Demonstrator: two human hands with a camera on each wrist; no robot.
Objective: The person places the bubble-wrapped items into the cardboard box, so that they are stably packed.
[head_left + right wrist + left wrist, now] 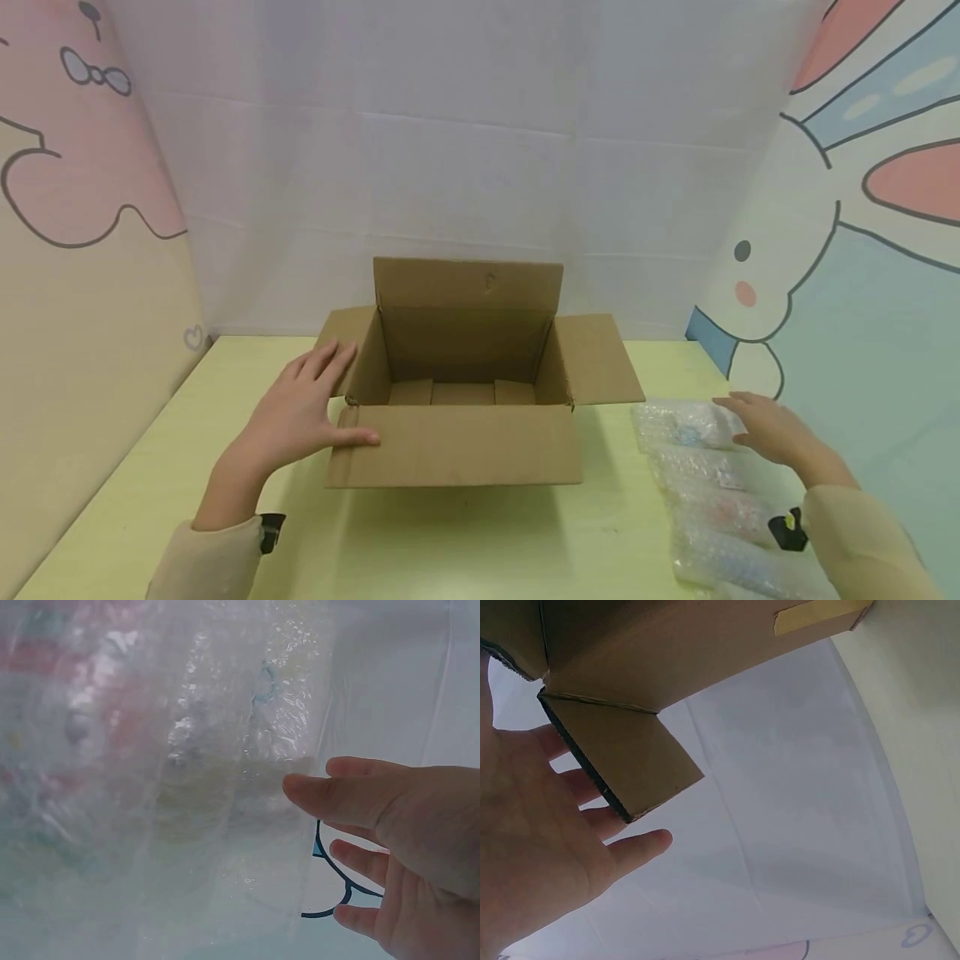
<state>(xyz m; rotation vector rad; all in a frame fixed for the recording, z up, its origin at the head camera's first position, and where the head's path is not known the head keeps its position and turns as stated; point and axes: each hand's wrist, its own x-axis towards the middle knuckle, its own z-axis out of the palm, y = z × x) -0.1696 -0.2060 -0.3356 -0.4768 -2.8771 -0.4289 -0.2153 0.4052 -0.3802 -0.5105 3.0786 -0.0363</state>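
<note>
A brown cardboard box (468,346) stands with its flaps spread, and its visible inside holds nothing. My left hand (288,421) is at its left side, fingers extended over the left flap (352,325) and thumb over the front flap (453,446). In the left wrist view, the fingers (600,821) lie beneath that side flap without curling round it. At the right, my right hand (772,429) reaches over the farthest bubble-wrapped package (678,425), fingers loosely extended. The right wrist view shows the thumb close to the clear wrap (289,690); whether it touches is unclear.
Several more bubble-wrapped packages (720,508) lie in a row down the table's right side, partly under the right forearm. The pale yellow table (450,550) meets a white sheet (465,167) at the back. Cartoon-printed panels (862,333) flank both sides.
</note>
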